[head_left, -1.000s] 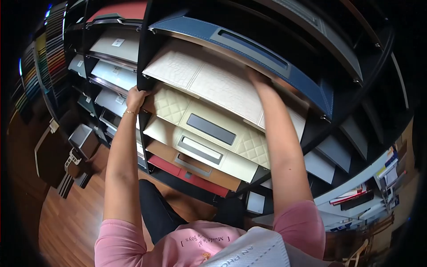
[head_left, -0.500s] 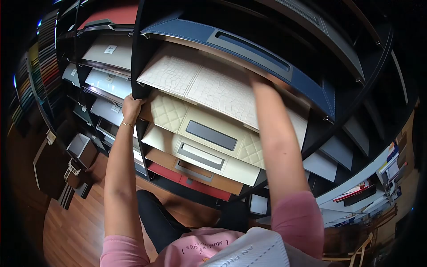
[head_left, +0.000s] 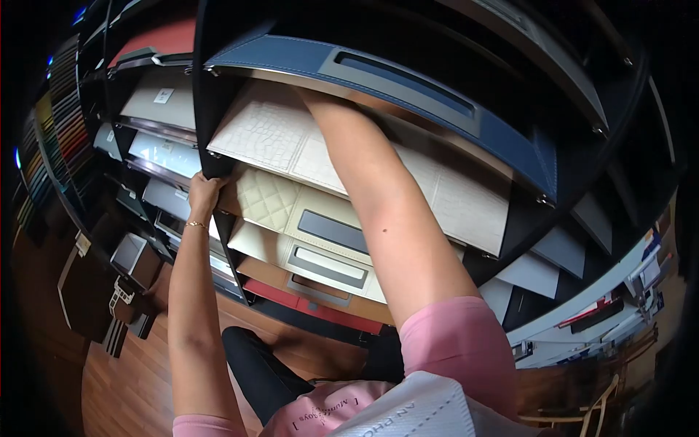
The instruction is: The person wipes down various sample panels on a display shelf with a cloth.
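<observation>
My left hand [head_left: 204, 195] is closed on the black upright divider [head_left: 211, 109] of the shelf unit, beside the quilted cream panel [head_left: 266, 200]. A bracelet circles that wrist. My right arm reaches over the white crocodile-textured panel [head_left: 269, 131], into the gap beneath the blue stitched panel [head_left: 291, 58]. The right hand itself is hidden in that gap, so its fingers cannot be seen. Below the quilted panel, which has a grey inset, lie a plain cream panel [head_left: 251, 242], a brown one [head_left: 261, 271] and a red one [head_left: 269, 293].
Shelves with labelled pale panels [head_left: 156, 102] and a red panel [head_left: 164, 44] stand at the left. Colour samples [head_left: 65, 135] hang farther left. A grey bin [head_left: 129, 253] is near the wooden floor [head_left: 145, 364]. A wooden chair [head_left: 601, 408] is at lower right.
My right arm has swept left across the white panel, its hand now out of sight deeper under the blue panel. My left hand stays on the divider while the view has shifted.
</observation>
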Tool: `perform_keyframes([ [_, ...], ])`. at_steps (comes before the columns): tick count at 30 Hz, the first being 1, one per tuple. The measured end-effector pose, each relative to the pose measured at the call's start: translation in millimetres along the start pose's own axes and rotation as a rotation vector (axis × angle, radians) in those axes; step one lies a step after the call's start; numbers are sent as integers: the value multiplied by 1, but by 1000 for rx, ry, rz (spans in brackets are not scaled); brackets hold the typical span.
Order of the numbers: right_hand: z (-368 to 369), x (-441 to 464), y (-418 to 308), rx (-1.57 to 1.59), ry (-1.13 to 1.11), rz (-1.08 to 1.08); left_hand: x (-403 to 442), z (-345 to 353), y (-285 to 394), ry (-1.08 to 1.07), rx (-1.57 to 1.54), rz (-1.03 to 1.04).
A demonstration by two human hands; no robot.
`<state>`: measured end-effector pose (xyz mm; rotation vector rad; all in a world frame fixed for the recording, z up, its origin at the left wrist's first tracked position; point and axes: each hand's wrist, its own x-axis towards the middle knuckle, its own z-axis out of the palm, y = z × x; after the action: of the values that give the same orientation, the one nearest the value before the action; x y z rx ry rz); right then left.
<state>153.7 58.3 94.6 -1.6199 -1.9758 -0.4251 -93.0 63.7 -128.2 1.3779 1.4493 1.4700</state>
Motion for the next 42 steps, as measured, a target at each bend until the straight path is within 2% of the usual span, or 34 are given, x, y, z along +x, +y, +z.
perform_keyframes([
  [9, -133, -105, 150, -190, 99, 373, 19, 2, -20, 3, -17, 53],
  [11, -161, -136, 178, -248, 136, 449, 9, 0, -5, -5, -8, 35],
  [17, -189, -177, 191, -358, 217, 510, 2, -1, 7, -41, -101, -9],
  [24, -131, -228, 167, -361, 482, 249, -7, -2, 13, -12, -44, 51],
  [27, -108, -225, 127, -290, 478, 137, -12, -2, 17, 19, -24, 11],
  [28, -103, -218, 111, -227, 317, 200, -15, -3, 22, 14, -1, -11],
  [29, -97, -207, 89, -112, 273, 120, -10, -3, 17, 15, 11, -10],
  [31, -65, -185, 53, -73, 308, -6, -2, -2, 6, 13, 10, -5],
  [35, -19, -135, -9, 176, 179, -289, 1, -2, 3, -4, -55, -19],
  [37, -8, -126, -28, 251, 155, -356, 2, 0, 4, -7, -82, -28],
  [42, -29, -155, 5, 206, 56, -434, -4, -1, 13, -32, -144, -42],
])
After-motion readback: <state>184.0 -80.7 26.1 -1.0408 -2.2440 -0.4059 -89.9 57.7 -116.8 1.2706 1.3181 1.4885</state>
